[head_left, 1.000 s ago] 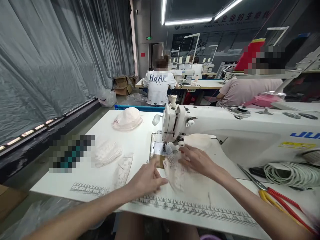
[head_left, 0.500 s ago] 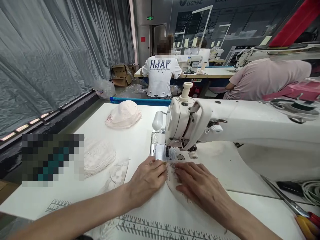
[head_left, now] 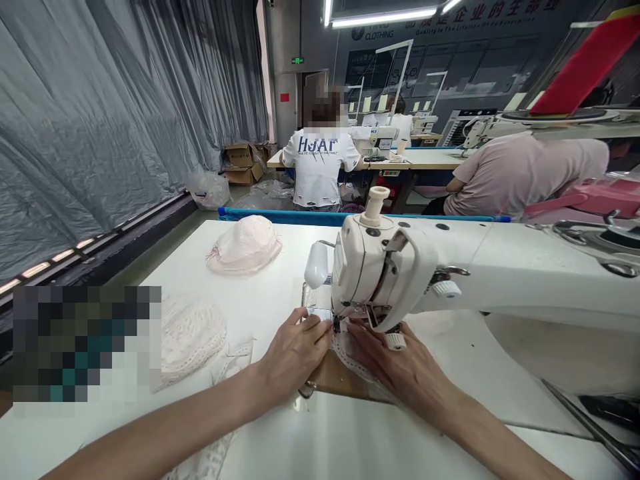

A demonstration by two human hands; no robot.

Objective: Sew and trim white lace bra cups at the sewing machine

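Observation:
A white lace-edged fabric piece (head_left: 346, 353) lies at the sewing machine's needle area, its scalloped edge curving toward me. My left hand (head_left: 299, 347) is closed on its left side, fingertips bent and pressed together beside the presser foot (head_left: 337, 325). From the right, my right hand (head_left: 393, 363) is closed over the fabric, fingers close together and reaching toward the foot. Part of that hand is hidden behind the white sewing machine head (head_left: 367, 273). A brown strip of the machine bed (head_left: 345, 380) shows below the fabric.
On the white table (head_left: 190, 267) left of the machine are a pale pink fabric cap shape (head_left: 245, 245), lace pieces (head_left: 195, 333) and a lace strip (head_left: 239, 357). Long dark metal tool arms (head_left: 580, 413) lie at right. Co-workers (head_left: 320, 163) sit at machines ahead.
The view has tilted upward. My right hand and the fabric have moved closer to the needle. The brown strip has come into view, and the ruler marks have left it.

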